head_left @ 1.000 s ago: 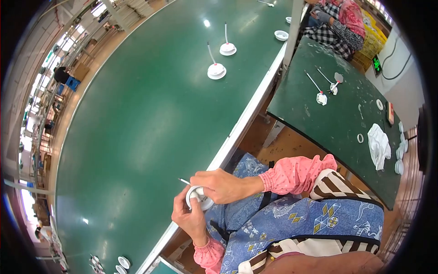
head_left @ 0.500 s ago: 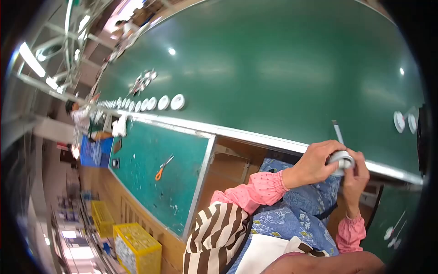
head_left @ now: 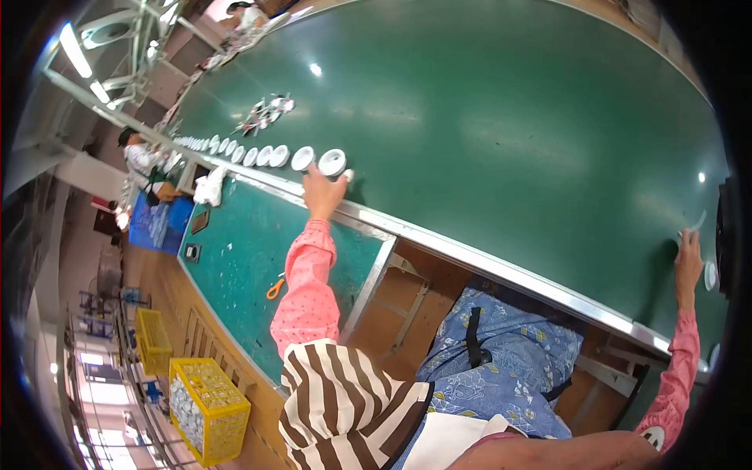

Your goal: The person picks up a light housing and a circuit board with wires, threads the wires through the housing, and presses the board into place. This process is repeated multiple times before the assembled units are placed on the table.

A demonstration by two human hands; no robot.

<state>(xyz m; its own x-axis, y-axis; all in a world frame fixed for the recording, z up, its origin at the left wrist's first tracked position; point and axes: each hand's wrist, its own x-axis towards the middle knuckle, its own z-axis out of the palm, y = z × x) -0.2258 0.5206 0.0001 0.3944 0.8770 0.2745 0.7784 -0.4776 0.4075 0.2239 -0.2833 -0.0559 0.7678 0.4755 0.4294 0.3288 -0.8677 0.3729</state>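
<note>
A row of white round parts (head_left: 279, 156) runs along the left edge of the green table. At the near end of that row, my left hand (head_left: 324, 193) has its fingers round the lower side of a white round part (head_left: 332, 162). On the far right, my right hand (head_left: 688, 254) reaches over the table with its fingers pinched at a small pale piece (head_left: 699, 221), too blurred to name. Another white round part (head_left: 710, 276) sits just beside that hand.
A cluster of small parts (head_left: 266, 113) lies beyond the row. Orange scissors (head_left: 275, 289) and a white cloth (head_left: 210, 187) rest on the lower side table (head_left: 243, 258). A yellow crate (head_left: 210, 411) stands on the floor. A co-worker (head_left: 142, 160) is at the far left.
My hands have parted from the white part they held together. The left has moved to the row with a white part; the right has moved out to the far right.
</note>
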